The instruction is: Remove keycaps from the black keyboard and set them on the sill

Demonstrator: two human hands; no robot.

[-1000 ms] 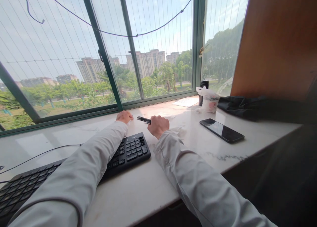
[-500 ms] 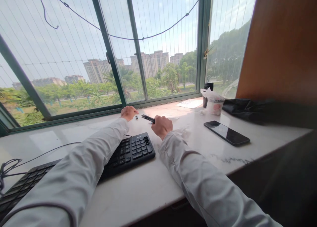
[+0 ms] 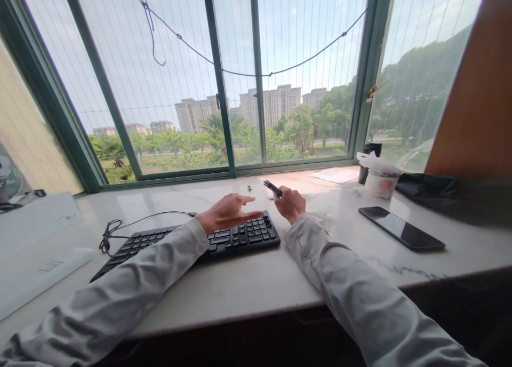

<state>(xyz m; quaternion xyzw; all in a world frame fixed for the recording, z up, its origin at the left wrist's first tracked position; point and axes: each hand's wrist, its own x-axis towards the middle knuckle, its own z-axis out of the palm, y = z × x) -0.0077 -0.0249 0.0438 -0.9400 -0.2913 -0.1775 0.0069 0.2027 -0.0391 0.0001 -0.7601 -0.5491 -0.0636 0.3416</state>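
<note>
My left hand (image 3: 226, 213) is over the middle of a black keyboard (image 3: 236, 240), thumb and index finger stretched out and apart, with nothing visible between them. Closed around a slim black tool (image 3: 272, 188) is my right hand (image 3: 292, 202), just beyond the keyboard's right end. The tool points up and left; its tip looks forked, but its exact kind is unclear. Behind the keyboard lies a tiny dark-and-light piece (image 3: 249, 188), too small to name. At the number pad's upper right corner, a few key spots look different from the rest.
A black phone (image 3: 400, 228) lies on the marble counter (image 3: 248, 292) to the right. Behind it stand a bagged cup (image 3: 381, 181) and a dark bottle (image 3: 370, 161). A white box (image 3: 40, 244) is at the left, and the keyboard's cable (image 3: 116, 228) loops nearby.
My left hand has come back from near the tiny piece to over the keyboard, its fingers spreading. My right hand still grips the tool. The view has swung left.
</note>
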